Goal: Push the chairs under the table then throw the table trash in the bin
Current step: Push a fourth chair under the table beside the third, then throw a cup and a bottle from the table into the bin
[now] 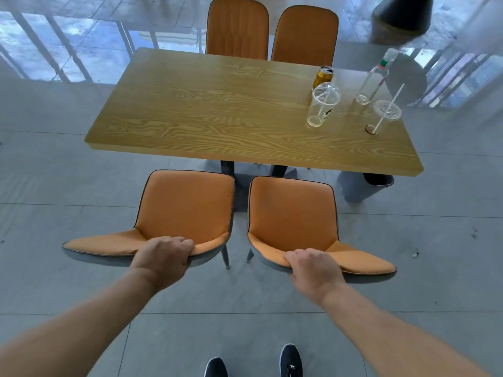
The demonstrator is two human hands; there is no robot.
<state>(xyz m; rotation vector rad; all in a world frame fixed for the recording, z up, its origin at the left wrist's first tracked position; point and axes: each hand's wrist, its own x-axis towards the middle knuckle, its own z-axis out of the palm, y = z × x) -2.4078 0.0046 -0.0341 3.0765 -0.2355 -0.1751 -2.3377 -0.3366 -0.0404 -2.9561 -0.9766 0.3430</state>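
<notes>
Two orange chairs stand side by side on the near side of the wooden table (217, 110), pulled out from it. My left hand (163, 257) grips the top of the left chair's (185, 205) backrest. My right hand (313, 268) grips the top of the right chair's (292, 213) backrest. On the table's right end stand a gold can (322, 76), a clear cup with a domed lid (322, 104), a clear bottle (374, 77) and a second clear cup with a straw (382, 115). A grey bin (362, 189) sits on the floor under the table's right corner.
Two more orange chairs (236, 28) (304, 36) are tucked in at the table's far side. The floor is grey tile, with glass walls behind. A dark round object (400, 17) stands at the back right. My shoes (291, 360) show at the bottom.
</notes>
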